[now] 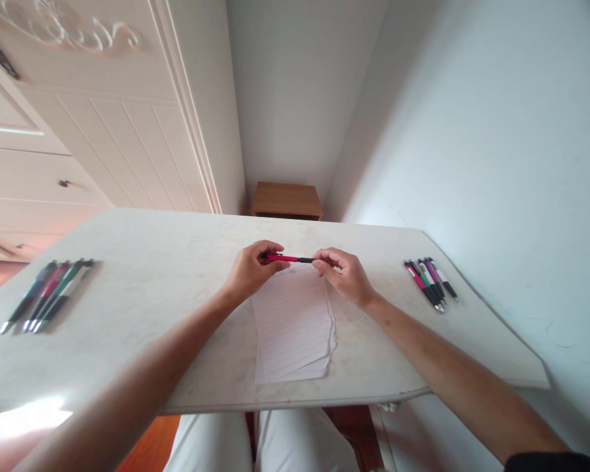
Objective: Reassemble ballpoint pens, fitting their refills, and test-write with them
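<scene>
A red pen with a black end [289, 259] is held level between both hands over the far end of a lined paper sheet [294, 324]. My left hand [252, 269] pinches the red end with closed fingers. My right hand [343, 270] pinches the black end, its fingers curled round it. Both hands hover just above the white table [142, 288].
Several pens [49, 295] lie side by side at the table's left. Another row of several pens [431, 283] lies at the right, near a white wall. A wooden stand [287, 200] sits beyond the table, a white cabinet [93, 131] at left.
</scene>
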{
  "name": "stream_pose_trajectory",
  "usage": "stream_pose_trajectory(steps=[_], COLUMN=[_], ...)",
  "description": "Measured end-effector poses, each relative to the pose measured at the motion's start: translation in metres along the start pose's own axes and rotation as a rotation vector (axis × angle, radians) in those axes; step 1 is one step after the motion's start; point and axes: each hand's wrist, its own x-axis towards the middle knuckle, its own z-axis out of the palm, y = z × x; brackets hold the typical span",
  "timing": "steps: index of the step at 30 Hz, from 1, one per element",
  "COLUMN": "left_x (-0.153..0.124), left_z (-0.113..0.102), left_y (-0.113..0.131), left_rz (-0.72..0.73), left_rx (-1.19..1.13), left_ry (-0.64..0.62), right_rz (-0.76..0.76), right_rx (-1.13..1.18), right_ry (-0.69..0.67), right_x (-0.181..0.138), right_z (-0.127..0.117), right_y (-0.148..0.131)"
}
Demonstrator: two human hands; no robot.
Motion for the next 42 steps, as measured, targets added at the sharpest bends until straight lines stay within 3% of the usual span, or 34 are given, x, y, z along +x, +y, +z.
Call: stream_pose_trajectory(steps=[5,10,15,26,32,42], left_x=[-0.002,-0.005,-0.004,-0.002,-0.002,-0.004], left_z=[-0.003,-0.002,-0.001,-0.001,-0.003,0.002], left_y=[0.005,0.012,0.01,0.007,0.007,0.008], left_rz=[-0.083,-0.089,-0.124,-0.05,0.037,-0.029], left_rx=[-0.001,-0.191,-0.382,-0.156,-0.182,-0.196], left_ry=[-0.111,-0.192,-0.194,-0.143,-0.123,-0.116], right_rz=[-0.009,0.01,0.015,0.03,0.047,0.03], right_rx=[-0.019,0.002,0.027,0.025,0.02,0.047], right_ry=[0.018,0.028,0.028,0.042,0.049,0.024], right_x=[0.0,0.0,0.001,0.001,0.002,0.001], right_z=[0.0,0.0,0.001,-0.001,-0.001,-0.001], right_y=[0.0,0.001,0.001,0.002,0.002,0.002])
